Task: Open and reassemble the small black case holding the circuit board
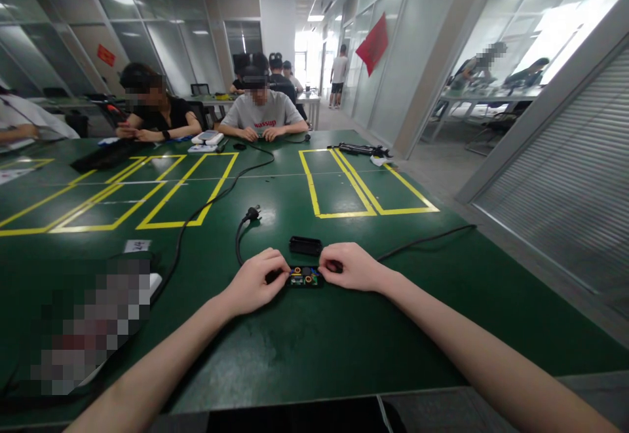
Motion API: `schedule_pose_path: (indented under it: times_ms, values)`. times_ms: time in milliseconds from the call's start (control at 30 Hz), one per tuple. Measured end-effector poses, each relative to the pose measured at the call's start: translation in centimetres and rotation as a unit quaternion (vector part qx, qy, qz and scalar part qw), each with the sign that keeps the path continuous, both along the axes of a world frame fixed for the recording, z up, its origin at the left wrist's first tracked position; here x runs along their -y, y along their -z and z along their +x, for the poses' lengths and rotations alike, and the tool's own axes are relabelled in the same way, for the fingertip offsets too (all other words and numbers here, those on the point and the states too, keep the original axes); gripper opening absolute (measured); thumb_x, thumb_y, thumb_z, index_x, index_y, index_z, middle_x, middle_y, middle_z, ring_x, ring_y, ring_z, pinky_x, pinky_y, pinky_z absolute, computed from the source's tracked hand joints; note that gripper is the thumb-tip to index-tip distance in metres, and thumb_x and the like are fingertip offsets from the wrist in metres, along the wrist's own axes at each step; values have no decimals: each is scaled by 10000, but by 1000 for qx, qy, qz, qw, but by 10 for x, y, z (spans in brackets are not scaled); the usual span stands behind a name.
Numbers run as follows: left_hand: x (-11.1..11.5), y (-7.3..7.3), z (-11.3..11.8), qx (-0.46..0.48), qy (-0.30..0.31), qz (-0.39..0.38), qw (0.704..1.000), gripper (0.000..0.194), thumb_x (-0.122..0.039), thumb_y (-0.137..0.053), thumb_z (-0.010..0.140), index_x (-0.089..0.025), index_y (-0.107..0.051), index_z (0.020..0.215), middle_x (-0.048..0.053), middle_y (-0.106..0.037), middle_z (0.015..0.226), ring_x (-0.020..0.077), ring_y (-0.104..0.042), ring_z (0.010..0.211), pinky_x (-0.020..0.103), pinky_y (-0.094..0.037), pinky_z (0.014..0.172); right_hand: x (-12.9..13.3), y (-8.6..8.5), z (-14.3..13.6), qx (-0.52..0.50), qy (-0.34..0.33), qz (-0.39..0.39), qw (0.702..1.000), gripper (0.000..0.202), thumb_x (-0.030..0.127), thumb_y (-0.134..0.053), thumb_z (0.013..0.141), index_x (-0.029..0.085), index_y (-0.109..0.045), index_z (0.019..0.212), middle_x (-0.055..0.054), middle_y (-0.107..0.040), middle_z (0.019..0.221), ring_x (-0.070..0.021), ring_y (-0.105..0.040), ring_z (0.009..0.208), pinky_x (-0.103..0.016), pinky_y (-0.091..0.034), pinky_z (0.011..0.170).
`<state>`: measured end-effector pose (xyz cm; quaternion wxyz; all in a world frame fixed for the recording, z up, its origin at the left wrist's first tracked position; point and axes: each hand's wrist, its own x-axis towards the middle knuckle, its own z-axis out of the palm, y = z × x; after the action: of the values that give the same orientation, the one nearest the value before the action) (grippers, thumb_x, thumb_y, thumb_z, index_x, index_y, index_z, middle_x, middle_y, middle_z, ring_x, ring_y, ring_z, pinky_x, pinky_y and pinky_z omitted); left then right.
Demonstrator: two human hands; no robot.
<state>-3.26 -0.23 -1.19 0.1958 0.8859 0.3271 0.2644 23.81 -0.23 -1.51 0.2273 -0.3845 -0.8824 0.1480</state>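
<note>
A black case with a green circuit board [305, 277] inside lies on the green table, with copper-coloured ring coils and blue wires showing. My left hand [258, 280] is at its left end, thumb and forefinger closed at the edge. At the right end is my right hand [351, 267], its fingers curled and pinched by the blue wires. What either pinch holds is too small to make out. Just behind the board sits an open black cover [305, 245]. A black plug [253, 213] on a cable lies behind my left hand.
A power strip [155, 283], partly blurred out, lies at the left with its cable running back. Yellow tape rectangles [319, 215] mark the green table [275, 367]. Another cable [427, 239] runs right. Black tools [363, 150] lie far back. People sit across the table.
</note>
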Motion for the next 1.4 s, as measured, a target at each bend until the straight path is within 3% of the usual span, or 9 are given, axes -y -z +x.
schedule_pose_path:
  times_ms: [100,233,333,500,700,833,1033,1167,1400]
  values:
    - [-1,1,-1,7,-10,24,1000,120,-174,-594,926,-198,-702,879,86,-655,1113,215,-658,1011,340,-555,899,-1,1,0,-6,32,18,999,90,221,-700,818,199,-656,894,-7,-630,835,-150,-585,706,-264,-453,668]
    - [-5,5,-6,-12,-26,42,999,312,-204,-642,910,-214,-688,1218,147,-586,1442,302,-565,1333,488,-484,1134,-5,7,1,-6,73,57,996,597,342,-738,811,199,-600,1374,-157,-597,1327,-279,-632,1070,-450,-533,939]
    - [-10,9,-9,-71,-22,43,996,467,-255,-624,945,-238,-612,1412,158,-475,1600,336,-480,1449,566,-414,1189,-9,12,3,18,66,56,996,602,381,-735,854,252,-612,1429,-172,-530,1503,-350,-555,1261,-584,-462,1060]
    - [-13,10,-10,-95,-15,30,995,435,-264,-589,962,-237,-630,1394,157,-499,1590,331,-499,1447,575,-403,1189,-13,12,6,-15,1,38,999,226,298,-678,940,243,-772,1137,-119,-702,1291,-286,-620,1175,-526,-506,1032]
    - [-11,6,-8,-26,1,12,1000,375,-230,-604,919,-207,-622,1293,144,-628,1465,293,-622,1314,499,-474,1148,-11,9,5,-87,-41,17,995,122,223,-646,963,226,-764,990,-106,-726,1235,-250,-677,1144,-466,-550,1004]
    - [-12,6,-8,-11,-1,5,1000,503,-249,-610,913,-197,-551,1410,144,-648,1430,296,-627,1305,485,-488,1141,-8,8,2,-133,-48,-13,990,174,198,-618,966,241,-742,1080,-95,-699,1298,-240,-672,1194,-457,-540,1046]
    - [-9,1,-4,50,-1,-49,998,504,-214,-633,873,-190,-580,1373,105,-717,1250,232,-706,1065,377,-586,962,-7,10,-1,-217,-27,-95,971,285,199,-622,931,218,-717,1199,-104,-671,1317,-166,-689,902,-363,-604,854]
    - [-5,-1,1,81,-9,-110,991,519,-188,-617,872,-180,-575,1390,62,-737,1062,172,-701,876,314,-593,834,-9,14,0,-234,-5,-142,962,410,205,-665,892,202,-686,1302,-71,-738,1114,-173,-678,861,-365,-597,842]
    - [-6,0,0,87,-19,-130,988,553,-204,-643,854,-185,-575,1402,72,-739,1081,188,-708,897,339,-593,846,-3,12,-7,-227,7,-70,971,340,161,-640,889,207,-726,1216,-84,-731,1115,-189,-661,886,-349,-577,796]
